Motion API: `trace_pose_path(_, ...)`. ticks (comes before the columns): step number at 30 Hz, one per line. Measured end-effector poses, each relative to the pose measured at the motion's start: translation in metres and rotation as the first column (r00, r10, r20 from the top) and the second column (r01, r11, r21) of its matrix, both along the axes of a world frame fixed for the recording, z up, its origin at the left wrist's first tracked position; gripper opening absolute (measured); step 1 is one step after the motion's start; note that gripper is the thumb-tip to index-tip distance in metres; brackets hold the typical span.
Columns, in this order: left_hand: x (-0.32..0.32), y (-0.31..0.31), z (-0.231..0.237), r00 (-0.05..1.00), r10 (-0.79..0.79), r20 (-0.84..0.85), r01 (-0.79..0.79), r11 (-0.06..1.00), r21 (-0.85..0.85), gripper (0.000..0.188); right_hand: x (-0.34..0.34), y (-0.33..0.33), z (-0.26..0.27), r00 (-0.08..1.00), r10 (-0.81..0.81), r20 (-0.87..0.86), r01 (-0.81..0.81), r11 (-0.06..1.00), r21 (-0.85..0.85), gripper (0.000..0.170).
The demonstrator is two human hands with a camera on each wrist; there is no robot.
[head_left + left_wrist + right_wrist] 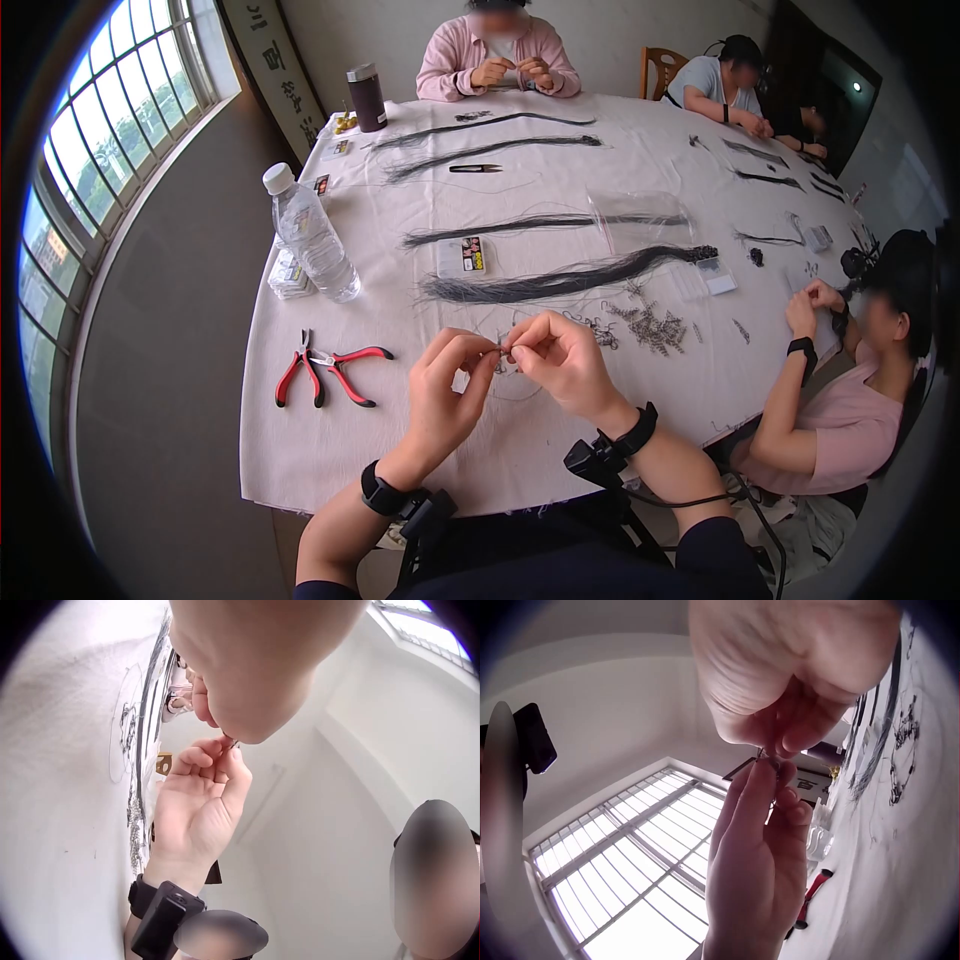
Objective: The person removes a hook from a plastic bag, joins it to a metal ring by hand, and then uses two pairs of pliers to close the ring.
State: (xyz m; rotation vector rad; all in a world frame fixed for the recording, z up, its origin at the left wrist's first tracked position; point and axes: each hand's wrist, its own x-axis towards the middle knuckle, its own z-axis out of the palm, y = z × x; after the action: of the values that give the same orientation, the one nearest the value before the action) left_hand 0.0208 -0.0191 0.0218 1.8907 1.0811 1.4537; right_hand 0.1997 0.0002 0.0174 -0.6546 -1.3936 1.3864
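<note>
Over the near part of the table, my left hand (pixel 447 378) and right hand (pixel 568 368) meet fingertip to fingertip. Thumb and forefinger of each pinch a tiny dark piece (pixel 503 350), mostly hidden by the fingertips; its kind cannot be told. A thin thread loop (pixel 518 397) shows on the cloth below. Just beyond the right hand lies a pile of small metal fittings (pixel 652 328). Behind the hands stretches a thick bundle of dark strands (pixel 570 278). The right wrist view shows the left hand (pixel 750 862) pointing up to the right fingertips.
Two red-handled pliers (pixel 298 375) (pixel 352 372) lie left of my hands. A water bottle (pixel 315 240) stands behind them, beside small clear boxes (pixel 289 277). Farther back are thread snips (pixel 475 168), a dark tumbler (pixel 367 98) and more strand bundles. Other people sit around the white-clothed table (pixel 330 450).
</note>
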Motion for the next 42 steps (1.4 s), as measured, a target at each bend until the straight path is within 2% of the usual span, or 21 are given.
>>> trace_pose_path(6, 0.001, -0.001, 0.005, 0.998, 0.028, -0.049, -0.024, 0.996, 0.082, 0.010, 0.001, 0.000, 0.001, 1.000, -0.012, 0.016, 0.012, 1.000, -0.023, 0.003)
trace_pose_path(9, 0.002, -0.001, 0.005, 0.997, 0.039, -0.061, -0.032, 0.994, 0.103, 0.012, 0.000, 0.000, 0.000, 0.997, -0.049, 0.056, 0.048, 0.999, 0.023, 0.003)
trace_pose_path(11, 0.001, -0.001, 0.005, 0.997, 0.042, -0.069, -0.034, 0.993, 0.111, 0.013, -0.003, -0.002, 0.002, 0.991, -0.103, 0.085, 0.087, 0.980, 0.180, 0.005)
trace_pose_path(15, 0.001, -0.002, 0.007, 0.996, 0.061, -0.062, -0.054, 0.992, 0.112, 0.012, -0.004, -0.003, 0.001, 0.977, -0.160, 0.142, 0.114, 0.951, 0.288, 0.008)
trace_pose_path(17, 0.001, -0.003, 0.007, 0.995, 0.066, -0.073, -0.058, 0.992, 0.110, 0.011, -0.006, -0.002, -0.002, 0.941, -0.307, 0.141, 0.233, 0.893, 0.386, 0.006)
trace_pose_path(20, 0.002, -0.003, 0.006, 0.994, 0.083, -0.076, -0.075, 0.992, 0.105, 0.011, -0.009, -0.005, 0.001, 0.907, -0.388, 0.166, 0.284, 0.852, 0.441, 0.007)
trace_pose_path(24, 0.001, -0.003, 0.007, 0.993, 0.086, -0.079, -0.077, 0.990, 0.118, 0.011, -0.007, -0.007, 0.001, 0.900, -0.374, 0.225, 0.260, 0.873, 0.412, 0.009)
trace_pose_path(27, 0.001, -0.002, 0.008, 0.994, 0.087, -0.070, -0.078, 0.989, 0.128, 0.012, -0.007, -0.007, 0.002, 0.897, -0.382, 0.224, 0.250, 0.855, 0.455, 0.011)
trace_pose_path(29, 0.001, -0.001, 0.008, 0.995, 0.088, -0.055, -0.080, 0.988, 0.129, 0.013, -0.008, -0.007, 0.007, 0.911, -0.351, 0.217, 0.188, 0.821, 0.540, 0.013)
trace_pose_path(36, 0.000, -0.001, 0.009, 0.997, 0.053, -0.050, -0.047, 0.992, 0.118, 0.013, -0.006, -0.006, 0.010, 0.899, -0.369, 0.235, 0.165, 0.784, 0.599, 0.015)
trace_pose_path(38, -0.001, -0.001, 0.009, 0.998, 0.047, -0.042, -0.042, 0.993, 0.114, 0.012, -0.005, -0.005, 0.006, 0.924, -0.298, 0.242, 0.152, 0.862, 0.483, 0.015)
trace_pose_path(42, -0.002, -0.002, 0.009, 1.000, 0.020, -0.022, -0.018, 0.998, 0.063, 0.009, -0.002, -0.003, 0.004, 0.962, -0.176, 0.211, 0.091, 0.928, 0.360, 0.015)
